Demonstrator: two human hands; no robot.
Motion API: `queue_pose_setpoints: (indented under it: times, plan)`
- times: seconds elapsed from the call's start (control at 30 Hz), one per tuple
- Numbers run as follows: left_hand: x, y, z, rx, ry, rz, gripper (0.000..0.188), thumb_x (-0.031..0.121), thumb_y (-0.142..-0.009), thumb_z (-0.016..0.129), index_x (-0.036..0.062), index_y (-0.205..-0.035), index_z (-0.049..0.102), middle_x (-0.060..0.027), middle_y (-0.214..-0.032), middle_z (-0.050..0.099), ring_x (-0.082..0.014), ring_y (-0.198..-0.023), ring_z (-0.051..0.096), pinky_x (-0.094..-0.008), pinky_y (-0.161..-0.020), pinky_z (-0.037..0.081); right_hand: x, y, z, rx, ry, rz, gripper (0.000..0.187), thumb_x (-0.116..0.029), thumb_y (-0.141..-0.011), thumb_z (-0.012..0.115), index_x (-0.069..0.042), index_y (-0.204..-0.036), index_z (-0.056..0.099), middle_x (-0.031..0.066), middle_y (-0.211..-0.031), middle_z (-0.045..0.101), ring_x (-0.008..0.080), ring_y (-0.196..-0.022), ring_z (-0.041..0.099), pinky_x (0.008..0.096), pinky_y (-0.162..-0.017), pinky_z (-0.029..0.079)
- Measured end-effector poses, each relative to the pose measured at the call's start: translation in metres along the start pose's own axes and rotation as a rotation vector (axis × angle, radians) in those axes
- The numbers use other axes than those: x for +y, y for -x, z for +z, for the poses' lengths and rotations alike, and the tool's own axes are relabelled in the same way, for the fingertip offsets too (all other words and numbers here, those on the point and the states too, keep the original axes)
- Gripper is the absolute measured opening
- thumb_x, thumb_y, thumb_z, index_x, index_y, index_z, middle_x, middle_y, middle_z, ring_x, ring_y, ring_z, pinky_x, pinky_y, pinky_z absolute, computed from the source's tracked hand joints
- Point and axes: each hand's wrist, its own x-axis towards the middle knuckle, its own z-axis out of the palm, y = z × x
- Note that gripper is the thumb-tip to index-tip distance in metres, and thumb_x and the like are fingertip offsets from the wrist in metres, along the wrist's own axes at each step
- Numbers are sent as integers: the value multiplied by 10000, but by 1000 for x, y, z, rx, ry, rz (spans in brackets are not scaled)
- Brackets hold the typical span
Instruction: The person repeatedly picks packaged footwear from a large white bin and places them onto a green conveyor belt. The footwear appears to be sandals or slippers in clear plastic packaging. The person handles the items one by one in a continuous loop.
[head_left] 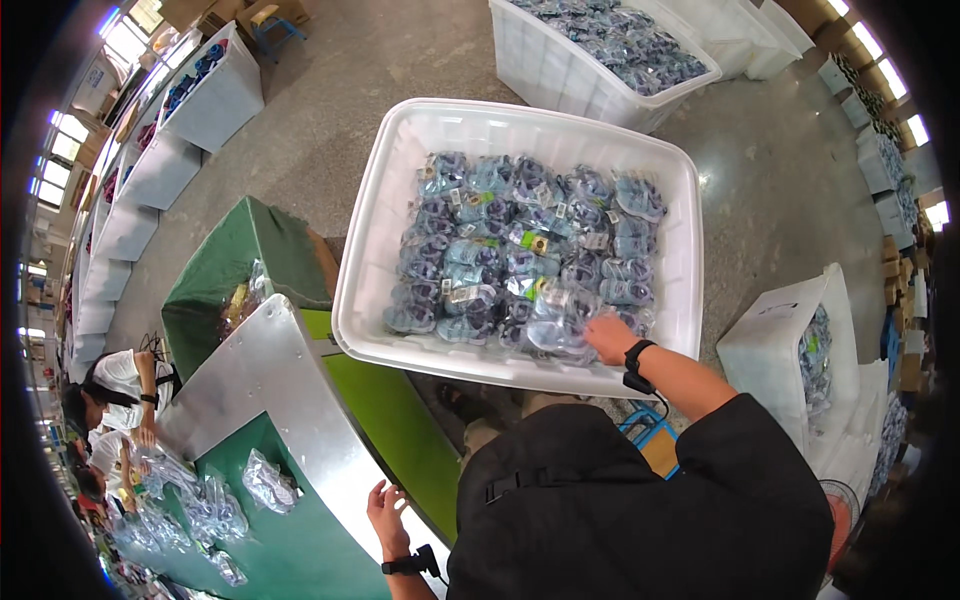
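Okay, so the right hand (608,337) is inside the near edge of a big white bin (540,115), fingers curled against a clear-bagged pair of shoes (560,332). That bag's kinda blurry and the fingertips are hard to see, so I can't tell if it's actually gripped. The left hand (387,510) holds nothing, fingers loose and apart, near the metal edge (345,450) of a work table. Just ahead of the right hand, rows of bagged bluish shoes (424,258) lie in the bin, glare on the plastic hiding plenty. Labels: white stickers (594,241) and bright green tags (528,239), all too small to read. Below the right wrist, a blue-framed stool (660,447) is mostly covered. Left of the left hand, more bagged shoes (268,482) lie on a green tabletop (320,545). Well right of the right hand, another white bin (765,330) has a dark mark I can't make out. Way off left, co-workers (125,378) get squashed by the lens.
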Motion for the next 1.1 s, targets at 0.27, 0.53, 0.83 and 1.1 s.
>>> queue_pose_setpoints:
  times: [0.27,0.53,0.83,1.1]
  plan:
    - [-17,-22,-63,53,-2,-11,456,176,-1019,684,0,-1430,590,-110,-1176,668,-227,-1068,682,-390,-873,588,-12,23,65,-134,-506,298,461,-329,-794,755,-61,-1168,767,212,-1109,775,431,-1063,726,540,-900,580]
    - [-45,-91,-154,330,-95,142,390,197,-960,781,-39,-1265,727,-94,-977,775,-163,-840,699,-309,-808,576,-36,-11,44,105,-667,257,416,-337,-839,842,-46,-1124,758,161,-1002,768,306,-943,746,414,-843,591]
    - [-72,-179,-279,727,-109,148,606,260,-872,854,-63,-1350,666,-245,-1323,706,-334,-1255,670,-424,-1060,526,-64,-29,56,99,-648,365,365,-255,-807,836,-15,-1073,767,163,-959,769,300,-914,740,414,-844,589]
    - [-94,-256,-337,821,123,121,821,311,-873,851,-93,-1512,532,-297,-1523,580,-421,-1443,533,-453,-1212,413,-115,-35,61,121,-763,280,306,-141,-890,783,53,-1118,721,93,-819,755,165,-692,708,337,-639,567]
